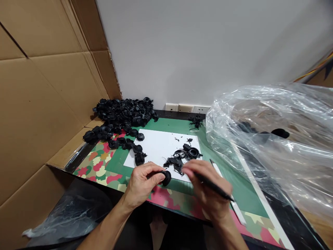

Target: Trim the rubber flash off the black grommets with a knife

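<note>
Within left hand's [142, 182] pinch, ribbed black part [167, 178]; right hand [208, 197] closed round black tool [218, 189].

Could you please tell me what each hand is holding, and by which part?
The left hand pinches a round black part by its edge. The right hand holds a pen-like tool near one end; the other juts out.

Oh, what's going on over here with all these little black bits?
A person is sitting or standing at a table, working bare-handed. The left hand pinches a black ridged part, and the right hand, slightly blurred, holds a dark pen-like tool. Just beyond, black scraps lie on a white sheet. A heap of similar parts sits at the back left, and a clear plastic bag spreads on the right.
</note>
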Demonstrator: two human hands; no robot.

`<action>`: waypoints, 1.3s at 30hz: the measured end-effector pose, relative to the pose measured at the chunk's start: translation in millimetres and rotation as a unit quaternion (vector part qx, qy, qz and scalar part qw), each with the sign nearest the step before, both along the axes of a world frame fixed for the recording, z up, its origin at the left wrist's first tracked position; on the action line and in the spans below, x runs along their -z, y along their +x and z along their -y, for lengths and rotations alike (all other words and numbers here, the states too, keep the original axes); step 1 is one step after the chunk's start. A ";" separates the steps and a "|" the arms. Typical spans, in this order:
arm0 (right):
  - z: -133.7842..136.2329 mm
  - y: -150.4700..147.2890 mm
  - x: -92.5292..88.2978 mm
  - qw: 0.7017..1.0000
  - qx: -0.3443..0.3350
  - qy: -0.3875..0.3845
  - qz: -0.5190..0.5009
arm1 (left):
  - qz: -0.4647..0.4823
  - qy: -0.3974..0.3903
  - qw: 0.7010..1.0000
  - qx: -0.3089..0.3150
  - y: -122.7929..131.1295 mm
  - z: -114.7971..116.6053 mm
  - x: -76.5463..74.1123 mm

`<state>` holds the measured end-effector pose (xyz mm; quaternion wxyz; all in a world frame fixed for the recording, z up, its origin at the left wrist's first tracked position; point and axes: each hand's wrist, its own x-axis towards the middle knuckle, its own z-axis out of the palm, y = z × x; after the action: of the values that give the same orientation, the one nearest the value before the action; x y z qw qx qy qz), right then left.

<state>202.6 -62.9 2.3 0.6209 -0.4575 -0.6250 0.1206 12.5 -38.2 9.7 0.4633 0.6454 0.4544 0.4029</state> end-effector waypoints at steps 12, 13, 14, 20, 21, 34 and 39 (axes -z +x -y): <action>-1.1 -15.3 23.9 0.911 -0.081 -0.175 -0.364 | 0.024 -0.016 0.998 -0.058 -3.3 -7.7 4.9; -0.8 -17.0 24.9 0.905 -0.093 -0.182 -0.373 | 0.022 -0.012 0.998 -0.057 -4.2 -8.2 5.3; -0.8 -18.2 25.3 0.901 -0.104 -0.186 -0.378 | 0.022 -0.008 0.998 -0.056 -5.0 -8.6 5.6; -0.5 -20.6 16.1 0.882 -0.133 -0.200 -0.404 | 0.003 0.028 0.998 -0.062 -6.8 -10.4 3.5; -0.2 -20.3 13.6 0.875 -0.131 -0.215 -0.414 | 0.000 0.037 0.997 -0.068 -6.9 -10.8 2.7; -4.6 -44.6 12.4 0.846 -0.182 -0.408 -0.292 | 0.025 0.037 0.994 -0.096 -5.0 -13.5 1.9; -5.6 -51.2 14.3 0.873 -0.160 -0.385 -0.255 | 0.061 -0.013 0.992 -0.110 -5.1 -13.3 1.5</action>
<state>151.4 -57.3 -12.0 0.5060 -0.5076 -0.4135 0.5615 7.4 -24.9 8.2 0.4515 0.5599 0.4988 0.4836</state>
